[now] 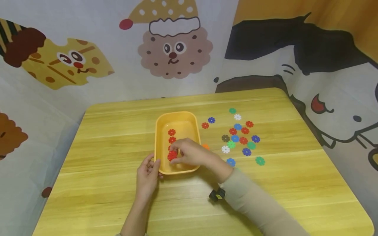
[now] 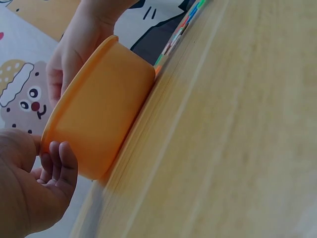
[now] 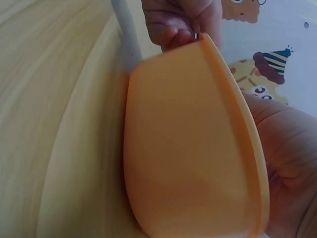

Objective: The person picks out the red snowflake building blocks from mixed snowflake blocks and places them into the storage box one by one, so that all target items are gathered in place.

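Red flakes (image 1: 172, 154) under right hand (image 1: 190, 152), inside yellow tray (image 1: 177, 118)

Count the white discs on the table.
2 white discs: one at the pile's far end, one on its near left side. Others may be hidden in the tray.

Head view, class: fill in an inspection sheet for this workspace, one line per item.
Surface: wooden table, pale yellow grain.
Job's things: yellow tray holding red flower discs.
Clutter: loose coloured flower discs scattered right of the tray; small black object under the right forearm.
Hands: left hand holds the tray's near left corner; right hand reaches into the tray, fingers at a red disc.
Cables: nothing seen.
Surroundings: cartoon-printed wall panels behind and beside the table.
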`<act>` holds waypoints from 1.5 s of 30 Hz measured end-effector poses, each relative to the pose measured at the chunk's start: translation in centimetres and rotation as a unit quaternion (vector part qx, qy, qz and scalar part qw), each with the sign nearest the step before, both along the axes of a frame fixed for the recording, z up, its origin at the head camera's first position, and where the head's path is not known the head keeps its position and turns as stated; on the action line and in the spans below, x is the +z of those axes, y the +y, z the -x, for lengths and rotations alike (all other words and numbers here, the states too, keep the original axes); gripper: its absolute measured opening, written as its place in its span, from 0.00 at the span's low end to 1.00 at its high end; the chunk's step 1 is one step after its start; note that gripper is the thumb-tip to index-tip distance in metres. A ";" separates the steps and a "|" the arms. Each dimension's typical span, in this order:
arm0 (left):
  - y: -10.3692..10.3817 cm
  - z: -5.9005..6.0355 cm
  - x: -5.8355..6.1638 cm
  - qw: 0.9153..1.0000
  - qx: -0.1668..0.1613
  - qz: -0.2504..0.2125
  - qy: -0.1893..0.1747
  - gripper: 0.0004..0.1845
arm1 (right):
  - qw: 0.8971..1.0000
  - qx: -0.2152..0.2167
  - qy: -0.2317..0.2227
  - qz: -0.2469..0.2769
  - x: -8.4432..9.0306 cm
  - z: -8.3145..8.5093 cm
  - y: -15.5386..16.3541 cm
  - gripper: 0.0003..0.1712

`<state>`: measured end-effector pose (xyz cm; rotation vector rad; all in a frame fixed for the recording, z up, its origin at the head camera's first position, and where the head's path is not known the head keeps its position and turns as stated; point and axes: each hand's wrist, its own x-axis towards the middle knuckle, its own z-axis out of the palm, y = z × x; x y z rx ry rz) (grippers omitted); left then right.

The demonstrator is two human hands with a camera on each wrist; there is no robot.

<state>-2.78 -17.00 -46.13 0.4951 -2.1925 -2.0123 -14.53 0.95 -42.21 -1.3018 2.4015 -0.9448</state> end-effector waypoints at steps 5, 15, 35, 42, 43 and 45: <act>0.0 0.0 -0.1 1.000 -0.004 0.000 -0.001 0.22 | 0.999 0.008 -0.022 -0.023 -0.5 -0.2 -1.0 0.18; -0.2 0.0 -0.5 1.000 0.000 0.006 0.005 0.22 | 0.990 0.032 -0.021 -0.137 -1.4 -0.4 -2.1 0.12; -0.1 0.0 -0.1 1.000 0.000 -0.004 0.004 0.22 | 0.997 -0.070 0.027 0.008 0.2 2.4 0.8 0.21; -0.1 0.0 -0.1 1.000 0.002 0.000 0.000 0.22 | 0.993 -0.099 0.025 0.051 -0.1 3.4 2.9 0.21; -0.1 0.0 -0.1 1.000 0.001 0.000 -0.001 0.22 | 0.992 -0.105 0.028 0.058 -0.1 3.5 3.1 0.21; -0.1 0.0 -0.1 1.000 0.001 -0.001 -0.003 0.22 | 0.990 -0.118 0.030 0.077 -0.3 3.8 3.5 0.20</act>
